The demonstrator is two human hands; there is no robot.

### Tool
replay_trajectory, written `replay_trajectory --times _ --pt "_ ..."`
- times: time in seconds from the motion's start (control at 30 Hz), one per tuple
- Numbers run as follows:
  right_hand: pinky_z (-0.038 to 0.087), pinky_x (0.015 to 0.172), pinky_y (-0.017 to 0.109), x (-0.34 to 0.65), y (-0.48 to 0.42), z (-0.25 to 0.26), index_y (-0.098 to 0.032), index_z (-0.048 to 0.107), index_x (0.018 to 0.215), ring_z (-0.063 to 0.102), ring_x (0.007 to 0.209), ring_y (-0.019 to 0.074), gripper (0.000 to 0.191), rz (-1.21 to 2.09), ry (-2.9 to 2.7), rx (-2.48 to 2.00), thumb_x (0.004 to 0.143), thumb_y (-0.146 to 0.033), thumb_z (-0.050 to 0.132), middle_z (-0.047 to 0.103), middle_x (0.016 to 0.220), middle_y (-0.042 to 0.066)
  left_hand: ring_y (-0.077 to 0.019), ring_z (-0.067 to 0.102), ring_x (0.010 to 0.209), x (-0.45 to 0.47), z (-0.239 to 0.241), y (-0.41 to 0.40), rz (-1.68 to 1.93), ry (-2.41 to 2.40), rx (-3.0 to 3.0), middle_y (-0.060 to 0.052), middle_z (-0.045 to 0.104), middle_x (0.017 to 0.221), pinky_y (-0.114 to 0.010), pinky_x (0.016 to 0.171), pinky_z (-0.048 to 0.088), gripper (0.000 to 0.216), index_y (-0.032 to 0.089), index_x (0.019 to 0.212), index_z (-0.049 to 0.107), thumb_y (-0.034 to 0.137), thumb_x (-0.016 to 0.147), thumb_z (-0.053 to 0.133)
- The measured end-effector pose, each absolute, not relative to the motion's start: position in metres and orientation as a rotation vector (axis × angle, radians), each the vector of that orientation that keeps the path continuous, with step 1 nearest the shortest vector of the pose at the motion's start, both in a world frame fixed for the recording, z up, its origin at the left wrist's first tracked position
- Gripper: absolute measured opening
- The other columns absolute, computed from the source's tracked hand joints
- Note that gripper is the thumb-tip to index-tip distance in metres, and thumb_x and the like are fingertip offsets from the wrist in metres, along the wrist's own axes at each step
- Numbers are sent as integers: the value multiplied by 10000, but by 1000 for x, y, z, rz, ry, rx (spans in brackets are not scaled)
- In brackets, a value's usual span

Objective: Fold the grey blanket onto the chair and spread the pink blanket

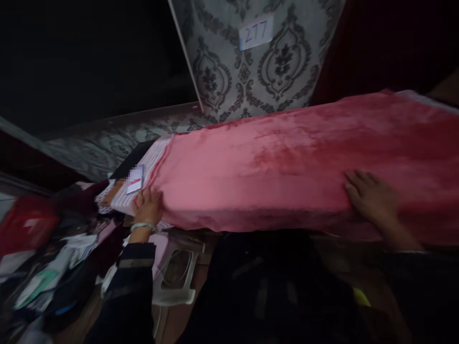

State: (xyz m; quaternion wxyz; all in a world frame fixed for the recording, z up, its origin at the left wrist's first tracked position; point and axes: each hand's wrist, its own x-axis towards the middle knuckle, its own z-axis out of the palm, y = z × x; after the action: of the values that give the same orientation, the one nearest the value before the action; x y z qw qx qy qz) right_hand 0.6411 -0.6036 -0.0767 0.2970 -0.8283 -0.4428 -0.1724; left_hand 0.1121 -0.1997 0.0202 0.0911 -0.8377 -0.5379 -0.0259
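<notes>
A pink plush cover lies spread over a long, narrow surface, with darker red patches toward the right. My left hand, with a bracelet at the wrist, rests on the cover's left front corner, fingers extended. Beside its fingertips is a small card-like item with a red mark, partly blurred, on a striped cloth. My right hand lies flat with spread fingers on the right part of the cover, near the front edge. Neither hand holds anything.
Patterned wallpaper with a paper marked 277 stands behind. A large dark screen-like panel is at the upper left. Piled clothes and a red bag-like item lie at the left. A white plastic stool stands below the cover.
</notes>
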Motion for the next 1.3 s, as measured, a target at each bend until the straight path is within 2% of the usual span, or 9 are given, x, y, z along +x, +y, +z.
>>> replay_trajectory --times 0.17,0.23,0.37,0.53,0.63,0.73,1.0,1.17,1.3 --pt "430 1087 633 601 -575 -51 -172 654 1315 565 1297 366 592 -460 -1036 -2213 1017 -538 297 648 1345 171 -360 279 1539 206 21 -242 -334 -1009 -2889 -169 323 1659 -594 1183 346 529 195 1465 548 324 958 472" --pt "390 1134 605 572 -556 -38 -163 637 1340 527 1348 330 553 -409 -1151 -2204 1037 -476 297 620 1397 160 -330 315 1529 255 21 -270 -373 -761 -3035 -168 378 1632 -556 1193 351 515 190 1457 553 361 981 457" --pt "321 1188 565 518 -520 -24 -193 530 1487 396 1460 311 548 -232 -1513 -2216 1045 -477 373 478 1556 135 -328 283 1542 337 18 -319 -360 -452 -3132 -160 356 1645 -577 1210 313 528 191 1487 523 392 1003 457" --pt "235 1227 553 492 -505 -25 -227 439 1561 287 1517 306 589 -109 -1777 -2260 1035 -490 462 361 1633 118 -394 274 1534 376 4 -344 -237 -559 -3055 -145 349 1647 -677 1194 257 558 208 1535 475 407 1015 434" --pt "214 1237 550 508 -512 -23 -250 402 1581 269 1526 281 605 -118 -1772 -2252 1045 -527 428 350 1641 95 -400 295 1524 377 -3 -342 -219 -573 -3007 -134 360 1642 -672 1190 265 562 214 1546 462 404 1019 418" --pt "211 1227 589 543 -532 -21 -250 409 1578 295 1516 286 579 -129 -1611 -2364 1064 -511 360 359 1635 96 -394 309 1519 377 -5 -339 -221 -556 -2989 -133 367 1638 -663 1186 279 561 214 1540 471 402 1014 421" --pt "264 1204 564 644 -618 -36 -265 452 1557 324 1502 293 543 -294 -1201 -2654 1072 -444 284 365 1632 52 -388 328 1509 380 -4 -338 -268 -539 -2967 -127 398 1626 -643 1181 290 547 218 1521 502 390 1011 401" --pt "261 1190 604 693 -667 -26 -265 484 1537 324 1501 309 526 -296 -888 -2833 1068 -403 290 413 1607 79 -391 332 1504 381 -6 -336 -295 -550 -2974 -140 407 1620 -644 1181 277 546 199 1506 522 372 1007 385" --pt "304 1155 622 701 -684 -20 -229 459 1554 310 1497 363 560 -298 -588 -2938 1060 -447 315 367 1627 131 -381 338 1502 382 -7 -334 -317 -541 -2962 -150 419 1611 -643 1176 283 550 183 1492 540 348 1005 343"
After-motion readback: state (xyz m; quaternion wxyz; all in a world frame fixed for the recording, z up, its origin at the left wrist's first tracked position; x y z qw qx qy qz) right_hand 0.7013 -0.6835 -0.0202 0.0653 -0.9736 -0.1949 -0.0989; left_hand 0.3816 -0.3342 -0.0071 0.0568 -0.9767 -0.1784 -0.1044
